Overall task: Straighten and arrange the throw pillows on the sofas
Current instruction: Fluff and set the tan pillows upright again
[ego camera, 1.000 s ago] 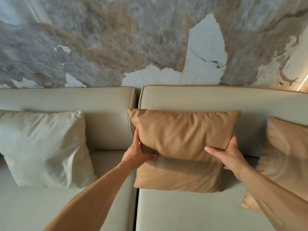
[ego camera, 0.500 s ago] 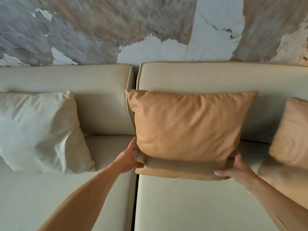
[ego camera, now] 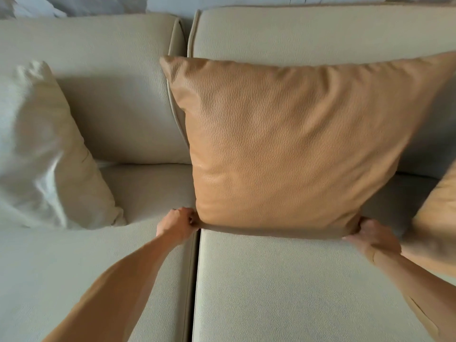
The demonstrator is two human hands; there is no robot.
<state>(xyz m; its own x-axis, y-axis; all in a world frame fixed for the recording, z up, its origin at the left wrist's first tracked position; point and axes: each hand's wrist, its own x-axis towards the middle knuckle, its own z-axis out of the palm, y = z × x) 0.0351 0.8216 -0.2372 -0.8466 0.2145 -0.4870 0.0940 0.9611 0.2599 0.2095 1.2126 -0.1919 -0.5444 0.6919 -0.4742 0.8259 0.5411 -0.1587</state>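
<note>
Tan pillow: centre frame, upright against my sofa back.
Left hand: I pinch its lower-left corner.
Right hand: I grip its lower-right corner.

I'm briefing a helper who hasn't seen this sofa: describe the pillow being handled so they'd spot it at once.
Find the beige sofa and the seam between its two seat cushions. Just right of that seam, the middle tan pillow stands against the backrest, with the left hand and right hand gripping its bottom corners. The white pillow lies left; the other tan pillow at the right edge is untouched.
</note>
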